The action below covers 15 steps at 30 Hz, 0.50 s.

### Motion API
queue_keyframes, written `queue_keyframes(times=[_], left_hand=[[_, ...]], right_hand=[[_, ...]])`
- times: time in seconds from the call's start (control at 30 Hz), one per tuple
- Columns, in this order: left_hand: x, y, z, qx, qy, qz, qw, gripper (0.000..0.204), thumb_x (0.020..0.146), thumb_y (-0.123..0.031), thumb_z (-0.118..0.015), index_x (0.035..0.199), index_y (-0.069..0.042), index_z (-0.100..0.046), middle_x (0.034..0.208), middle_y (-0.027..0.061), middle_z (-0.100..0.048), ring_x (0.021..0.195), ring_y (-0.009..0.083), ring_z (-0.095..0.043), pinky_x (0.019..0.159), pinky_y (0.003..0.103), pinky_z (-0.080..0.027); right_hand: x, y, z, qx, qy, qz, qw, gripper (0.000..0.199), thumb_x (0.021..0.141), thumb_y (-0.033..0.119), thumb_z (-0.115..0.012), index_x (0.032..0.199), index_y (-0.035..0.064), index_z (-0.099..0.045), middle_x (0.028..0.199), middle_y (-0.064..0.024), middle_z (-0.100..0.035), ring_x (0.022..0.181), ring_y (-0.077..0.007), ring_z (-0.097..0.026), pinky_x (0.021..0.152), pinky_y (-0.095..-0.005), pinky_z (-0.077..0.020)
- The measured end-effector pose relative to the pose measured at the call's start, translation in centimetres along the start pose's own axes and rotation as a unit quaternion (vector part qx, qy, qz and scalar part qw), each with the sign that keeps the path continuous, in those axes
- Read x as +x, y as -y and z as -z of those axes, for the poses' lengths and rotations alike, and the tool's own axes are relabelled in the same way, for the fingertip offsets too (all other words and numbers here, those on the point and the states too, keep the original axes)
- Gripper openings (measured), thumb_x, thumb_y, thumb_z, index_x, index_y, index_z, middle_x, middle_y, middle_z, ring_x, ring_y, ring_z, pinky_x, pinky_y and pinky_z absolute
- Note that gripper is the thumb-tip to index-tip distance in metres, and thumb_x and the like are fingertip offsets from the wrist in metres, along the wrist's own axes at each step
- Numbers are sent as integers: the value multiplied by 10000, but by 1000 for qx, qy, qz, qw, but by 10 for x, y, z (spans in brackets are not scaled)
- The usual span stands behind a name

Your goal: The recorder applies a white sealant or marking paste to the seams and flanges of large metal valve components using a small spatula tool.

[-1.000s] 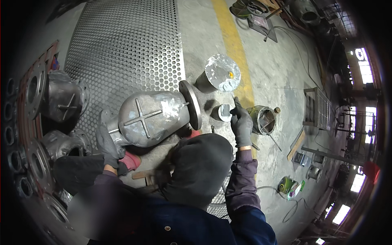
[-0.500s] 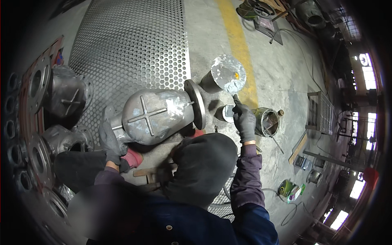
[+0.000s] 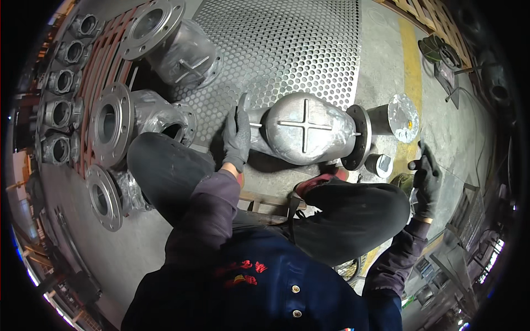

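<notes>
My left hand (image 3: 237, 138) lies flat on the nine o'clock end of the grey valve body (image 3: 306, 129), whose long axis runs nine to three. My right hand (image 3: 426, 179), at four o'clock, clenches a dark tool (image 3: 413, 164).

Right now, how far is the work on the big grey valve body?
Several flanged valves already stand in a row at the person's left. In hand: the left hand rests on one end of the valve body lying on the perforated sheet, while the right hand grips a dark tool near a small can. How much remains on this body, I cannot tell.
</notes>
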State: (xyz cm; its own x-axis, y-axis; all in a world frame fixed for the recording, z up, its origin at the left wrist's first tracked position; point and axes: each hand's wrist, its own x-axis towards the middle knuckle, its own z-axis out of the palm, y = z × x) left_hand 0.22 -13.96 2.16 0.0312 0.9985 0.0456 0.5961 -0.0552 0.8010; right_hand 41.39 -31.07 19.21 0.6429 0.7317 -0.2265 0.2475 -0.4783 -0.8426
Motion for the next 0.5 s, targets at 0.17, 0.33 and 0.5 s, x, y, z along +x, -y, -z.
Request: queue_keyframes(times=[0.17, 0.33, 0.5], left_hand=[[8, 37, -16, -289, -22, 156, 944, 540, 989, -402, -450, 1293, 42, -484, 1263, 241, -548, 1164, 352, -529, 986, 402, -406], [8, 10, -11, -239, -69, 135, 959, 506, 1009, -401, -418, 1296, 5, -514, 1188, 124, -565, 1099, 193, -524, 952, 322, -415], [20, -29, -4, -1, 14, -35, 999, 773, 906, -555, -505, 1442, -33, -308, 1385, 218, -442, 1285, 320, -411, 1080, 436, -289]], right_hand=[[-40, 78, -22, -56, 16, 64, 996, 393, 990, 285, -497, 1306, 67, -578, 741, 1, -618, 504, -8, -397, 480, -180, -301], [-67, 71, -78, 33, 93, 107, 989, 409, 986, 282, -513, 1259, -17, -577, 860, -67, -688, 593, -77, -575, 551, -208, -445], [-82, 43, -111, 44, 104, 36, 993, 417, 993, 285, -501, 1266, -23, -561, 923, -67, -696, 621, -71, -581, 537, -192, -435]])
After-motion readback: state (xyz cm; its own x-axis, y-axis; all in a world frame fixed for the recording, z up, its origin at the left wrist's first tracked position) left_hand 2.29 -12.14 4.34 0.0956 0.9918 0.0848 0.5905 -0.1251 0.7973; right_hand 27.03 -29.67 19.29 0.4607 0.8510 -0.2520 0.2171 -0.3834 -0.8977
